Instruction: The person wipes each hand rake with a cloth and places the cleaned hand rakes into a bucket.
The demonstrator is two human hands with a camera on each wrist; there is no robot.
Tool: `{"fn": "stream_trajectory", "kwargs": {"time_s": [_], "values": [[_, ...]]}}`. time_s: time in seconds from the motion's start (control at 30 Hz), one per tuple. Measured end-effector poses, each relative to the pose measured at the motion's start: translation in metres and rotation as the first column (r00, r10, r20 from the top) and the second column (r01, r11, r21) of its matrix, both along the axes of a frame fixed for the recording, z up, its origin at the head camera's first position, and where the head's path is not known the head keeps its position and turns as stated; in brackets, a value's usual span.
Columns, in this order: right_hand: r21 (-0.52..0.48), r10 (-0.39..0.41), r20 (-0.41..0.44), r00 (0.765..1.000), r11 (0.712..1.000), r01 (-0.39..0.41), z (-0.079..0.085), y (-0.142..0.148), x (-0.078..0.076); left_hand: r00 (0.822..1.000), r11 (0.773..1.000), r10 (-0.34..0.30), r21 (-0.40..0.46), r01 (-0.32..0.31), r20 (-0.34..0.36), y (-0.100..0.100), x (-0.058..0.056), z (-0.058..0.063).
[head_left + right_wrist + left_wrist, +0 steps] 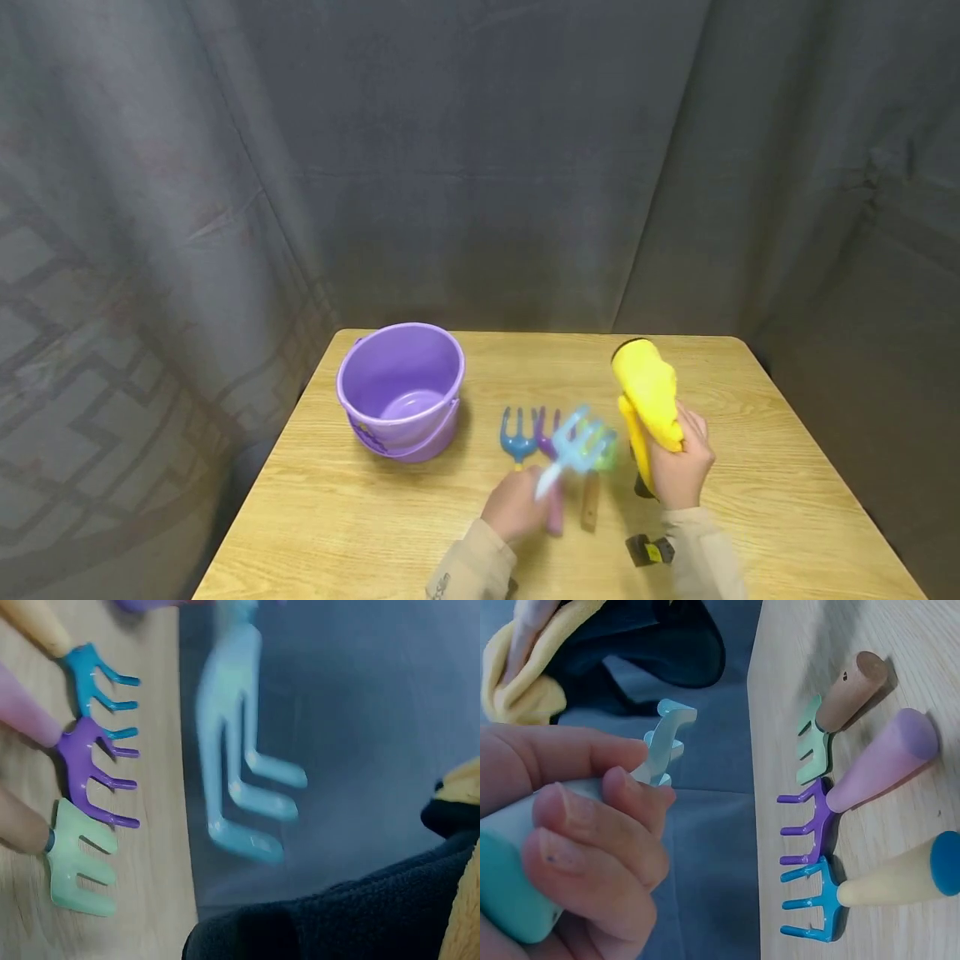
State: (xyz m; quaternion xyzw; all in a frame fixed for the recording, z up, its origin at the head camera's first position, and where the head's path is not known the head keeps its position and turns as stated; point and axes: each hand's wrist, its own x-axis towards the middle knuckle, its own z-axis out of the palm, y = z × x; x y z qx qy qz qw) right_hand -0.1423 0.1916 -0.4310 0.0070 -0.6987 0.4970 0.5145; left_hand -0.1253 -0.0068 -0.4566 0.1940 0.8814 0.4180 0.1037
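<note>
Both of the person's hands are raised over a pale wood worktop (772, 500), each holding something. The left hand (517, 504) curls its fingers around the whitish, teal-ended handle of a light blue toy rake (576, 446), slightly blurred, its prongs pointing away from the person. The right hand (681, 462) grips a bunched yellow and black cloth (648, 383), with a dark lining showing in the wrist views. Below and between the hands, three more rakes lie side by side, handles toward the person: a blue rake (519, 440) with a cream handle, a purple rake (555, 517) with a pink handle, and a green rake (590, 500) with a brown handle. Near the right sleeve lies a small black object (641, 550) with a yellow patch. Farther left stands an upright purple bucket (435, 442). Grey curtains (480, 167) hang behind.
</note>
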Motion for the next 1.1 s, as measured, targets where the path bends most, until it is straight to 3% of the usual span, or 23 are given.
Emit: {"fn": "stream_trajectory", "kwargs": {"time_s": [0.1,0.2,0.37,0.47,0.53,0.7,0.9,1.1], "values": [[0.207,0.076,-0.101,0.992,0.977,-0.053,-0.006,-0.013,-0.001,1.0,1.0,0.004,0.003,-0.004,0.0,0.002,-0.001,0.003],[0.339,0.124,-0.101,0.987,0.937,-0.084,-0.014,-0.025,-0.002,1.0,1.0,-0.011,0.019,0.011,-0.008,0.004,-0.002,0.005],[0.509,0.174,0.042,0.984,0.844,-0.171,-0.025,-0.033,-0.003,1.0,0.998,-0.013,0.057,0.014,-0.019,0.006,-0.003,0.007],[0.578,0.193,0.165,0.967,0.776,-0.253,-0.03,-0.034,-0.004,1.0,0.998,0.001,0.066,0.001,-0.028,0.007,-0.003,0.007],[0.599,0.191,0.217,0.957,0.748,-0.285,-0.033,-0.035,-0.004,0.999,0.998,0.013,0.067,-0.011,-0.038,0.008,-0.003,0.006],[0.607,0.145,0.279,0.949,0.739,-0.292,-0.034,-0.036,-0.004,0.993,0.999,0.035,0.046,-0.029,-0.117,0.012,-0.001,0.002],[0.625,0.087,0.336,0.938,0.724,-0.291,-0.032,-0.034,-0.007,0.963,0.999,0.04,-0.012,-0.044,-0.266,0.015,0.001,-0.003],[0.644,0.048,0.357,0.933,0.711,-0.282,-0.033,-0.03,-0.01,0.946,0.999,0.012,-0.037,-0.025,-0.325,0.016,0.004,-0.002]]}}
